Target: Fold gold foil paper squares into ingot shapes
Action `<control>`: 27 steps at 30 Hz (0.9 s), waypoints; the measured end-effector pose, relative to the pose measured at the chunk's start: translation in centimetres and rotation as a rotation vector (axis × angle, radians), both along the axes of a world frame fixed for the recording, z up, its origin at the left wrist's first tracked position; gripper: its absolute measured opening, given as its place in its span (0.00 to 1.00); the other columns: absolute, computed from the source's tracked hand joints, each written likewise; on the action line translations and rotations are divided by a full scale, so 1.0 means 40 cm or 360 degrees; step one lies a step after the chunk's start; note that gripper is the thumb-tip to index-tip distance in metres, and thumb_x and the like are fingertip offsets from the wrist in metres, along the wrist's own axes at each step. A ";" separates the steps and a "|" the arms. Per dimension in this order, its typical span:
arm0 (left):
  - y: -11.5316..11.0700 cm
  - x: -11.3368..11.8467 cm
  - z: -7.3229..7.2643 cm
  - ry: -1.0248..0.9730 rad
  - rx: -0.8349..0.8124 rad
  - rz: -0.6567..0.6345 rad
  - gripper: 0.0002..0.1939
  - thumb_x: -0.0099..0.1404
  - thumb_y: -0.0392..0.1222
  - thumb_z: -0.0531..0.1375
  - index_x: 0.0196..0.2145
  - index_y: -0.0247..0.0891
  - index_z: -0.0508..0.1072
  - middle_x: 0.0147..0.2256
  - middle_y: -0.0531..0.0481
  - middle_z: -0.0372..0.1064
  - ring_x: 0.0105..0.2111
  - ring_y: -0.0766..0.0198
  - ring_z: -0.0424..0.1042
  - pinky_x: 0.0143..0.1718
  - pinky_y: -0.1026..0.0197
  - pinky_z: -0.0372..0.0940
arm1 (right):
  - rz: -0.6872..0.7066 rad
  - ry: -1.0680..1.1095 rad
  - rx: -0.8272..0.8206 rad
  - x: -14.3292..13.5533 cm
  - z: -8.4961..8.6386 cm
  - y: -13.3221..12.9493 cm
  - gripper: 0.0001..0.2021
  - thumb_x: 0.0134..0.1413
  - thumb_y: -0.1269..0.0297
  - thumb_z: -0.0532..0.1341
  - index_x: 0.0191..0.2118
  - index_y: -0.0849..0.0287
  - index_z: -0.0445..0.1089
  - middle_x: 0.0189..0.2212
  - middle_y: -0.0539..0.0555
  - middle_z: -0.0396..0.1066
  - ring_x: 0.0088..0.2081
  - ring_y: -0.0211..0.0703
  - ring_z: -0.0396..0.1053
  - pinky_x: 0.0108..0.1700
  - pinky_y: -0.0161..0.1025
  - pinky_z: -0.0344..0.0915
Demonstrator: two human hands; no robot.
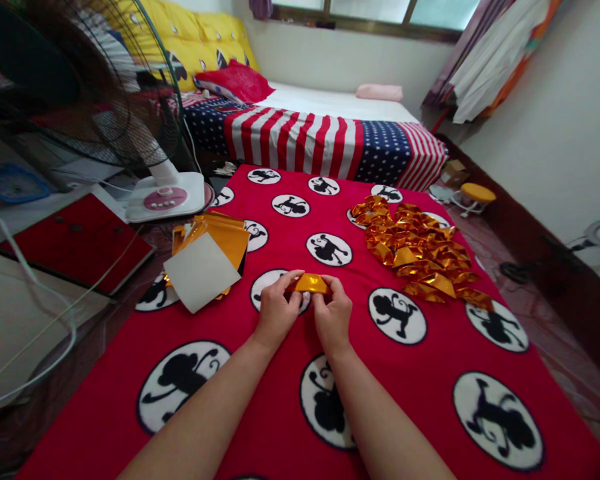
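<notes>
A shiny gold folded-paper ingot (311, 283) is held between my two hands, just above the red cloth. My left hand (279, 303) pinches its left end with thumb and fingers. At the opposite end my right hand (334, 308) grips it the same way. Off to the left lies a stack of gold foil sheets (235, 240), with a pale square sheet (203, 272) on top, turned at an angle. To the right is a heap of finished gold paper ingots (415, 247), lying close together in loose rows.
The table is covered by a red cloth (405, 400) with black monkey figures in white circles. An electric fan (165, 193) stands at the left. Behind is a bed with a striped and starred cover (300, 140). A yellow-topped stool (477, 193) sits at the right.
</notes>
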State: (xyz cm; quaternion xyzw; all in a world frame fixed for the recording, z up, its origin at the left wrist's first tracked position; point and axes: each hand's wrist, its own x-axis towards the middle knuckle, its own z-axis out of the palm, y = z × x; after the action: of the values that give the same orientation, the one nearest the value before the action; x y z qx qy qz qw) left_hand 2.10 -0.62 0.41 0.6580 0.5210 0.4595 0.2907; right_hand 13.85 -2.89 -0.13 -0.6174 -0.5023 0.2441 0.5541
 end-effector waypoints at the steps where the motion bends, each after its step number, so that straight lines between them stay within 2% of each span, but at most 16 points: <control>1: 0.000 -0.001 0.001 -0.0007 -0.0023 0.0003 0.22 0.58 0.27 0.54 0.49 0.39 0.74 0.42 0.48 0.78 0.37 0.63 0.78 0.42 0.63 0.71 | -0.0005 -0.0005 0.0000 0.000 0.002 -0.001 0.12 0.53 0.67 0.56 0.43 0.59 0.69 0.34 0.52 0.74 0.33 0.42 0.71 0.37 0.36 0.66; 4: 0.000 -0.007 0.005 0.0031 -0.0037 0.0008 0.21 0.61 0.28 0.52 0.49 0.38 0.74 0.40 0.48 0.78 0.33 0.64 0.77 0.38 0.64 0.71 | 0.0004 -0.0072 -0.0012 0.002 0.004 -0.002 0.13 0.55 0.68 0.54 0.44 0.60 0.71 0.34 0.54 0.75 0.34 0.43 0.72 0.38 0.36 0.65; 10: 0.011 -0.025 -0.004 0.0216 0.0028 0.0056 0.18 0.63 0.29 0.50 0.45 0.36 0.76 0.40 0.46 0.79 0.38 0.61 0.77 0.43 0.62 0.69 | 0.0120 -0.0408 -0.0038 0.015 0.003 0.004 0.15 0.56 0.69 0.52 0.43 0.59 0.74 0.39 0.56 0.77 0.40 0.45 0.73 0.44 0.37 0.65; 15: 0.019 -0.034 -0.004 0.0488 0.0077 0.0046 0.15 0.62 0.32 0.52 0.40 0.38 0.77 0.38 0.47 0.78 0.38 0.60 0.76 0.43 0.61 0.68 | 0.0132 -0.0693 -0.0166 0.033 0.020 0.002 0.14 0.57 0.69 0.52 0.39 0.58 0.77 0.36 0.55 0.78 0.36 0.44 0.74 0.40 0.35 0.63; 20: 0.021 -0.043 0.029 0.0900 -0.0053 -0.0108 0.12 0.67 0.42 0.54 0.39 0.41 0.77 0.38 0.47 0.77 0.36 0.58 0.75 0.37 0.61 0.65 | 0.0181 -0.0875 -0.0336 0.051 0.037 0.000 0.14 0.57 0.69 0.52 0.34 0.57 0.77 0.29 0.53 0.77 0.31 0.42 0.72 0.34 0.34 0.59; 24: 0.030 -0.049 0.061 0.1107 -0.0176 -0.0199 0.11 0.67 0.44 0.54 0.40 0.42 0.76 0.37 0.47 0.77 0.37 0.57 0.75 0.35 0.62 0.63 | 0.0149 -0.0742 -0.0320 0.062 0.028 0.006 0.11 0.53 0.68 0.57 0.38 0.58 0.76 0.29 0.53 0.77 0.30 0.42 0.72 0.34 0.34 0.62; 27: 0.037 -0.052 0.081 0.1273 -0.0274 -0.0200 0.14 0.67 0.48 0.53 0.38 0.41 0.76 0.34 0.45 0.77 0.36 0.56 0.75 0.33 0.62 0.62 | 0.0177 -0.0659 -0.0296 0.071 0.023 0.010 0.09 0.52 0.67 0.58 0.34 0.59 0.75 0.27 0.53 0.76 0.29 0.42 0.71 0.33 0.34 0.62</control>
State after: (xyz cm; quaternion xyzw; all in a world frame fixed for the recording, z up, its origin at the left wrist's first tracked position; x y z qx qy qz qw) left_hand 0.01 0.86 3.65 0.7886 0.5881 0.1036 0.1468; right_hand 16.69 -2.50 0.79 -0.6740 -0.6138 0.1878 0.3656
